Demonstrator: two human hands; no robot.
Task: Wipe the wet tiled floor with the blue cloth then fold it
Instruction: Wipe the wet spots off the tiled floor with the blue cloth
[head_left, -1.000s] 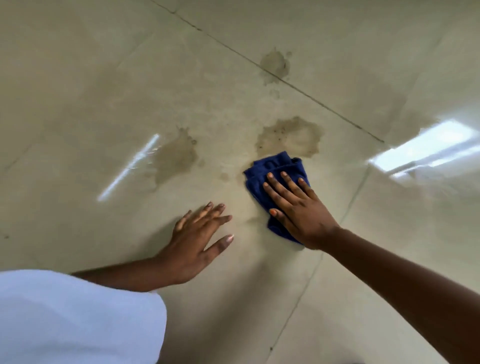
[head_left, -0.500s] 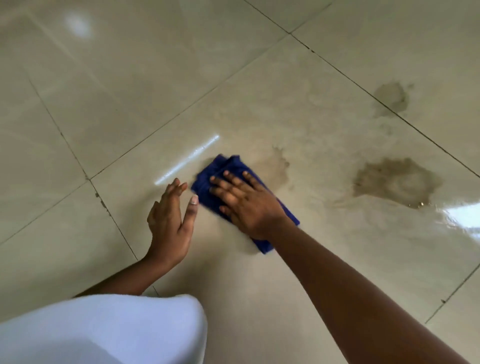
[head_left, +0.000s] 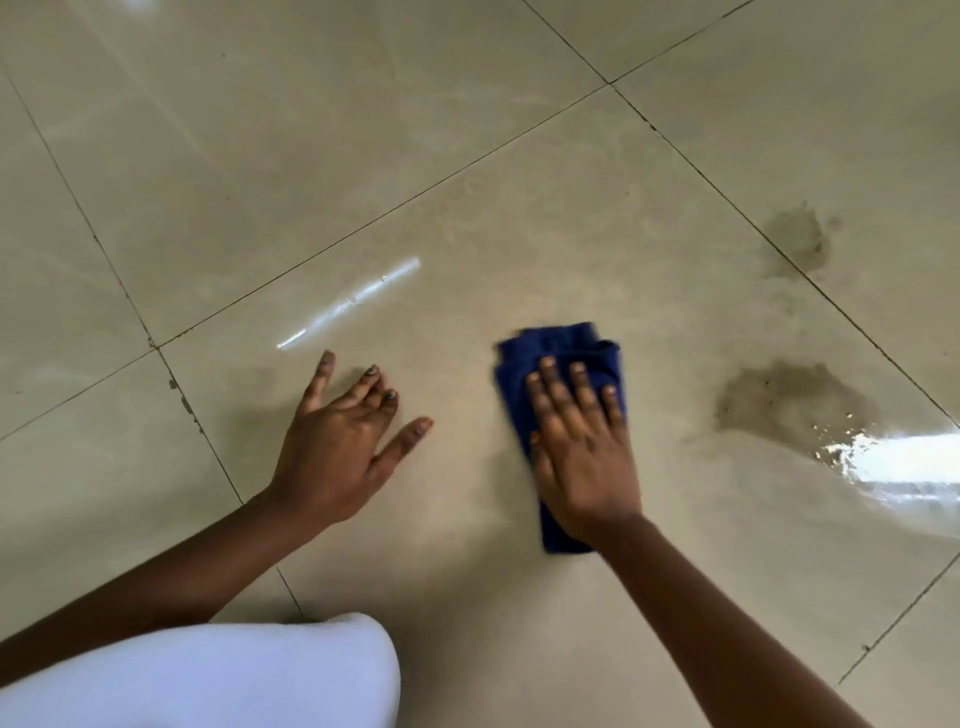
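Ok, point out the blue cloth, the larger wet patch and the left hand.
blue cloth (head_left: 556, 345): head view, far bunched edge.
larger wet patch (head_left: 789, 397): head view, its middle.
left hand (head_left: 337, 441): head view, its back.

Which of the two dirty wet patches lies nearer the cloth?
The larger patch, just right of the blue cloth; the smaller patch sits farther away, up on the grout line.

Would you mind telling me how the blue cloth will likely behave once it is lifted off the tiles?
The blue cloth bunches in soft folds under the right hand, so it will probably droop. Near the wet patch, it may be damp and heavier.
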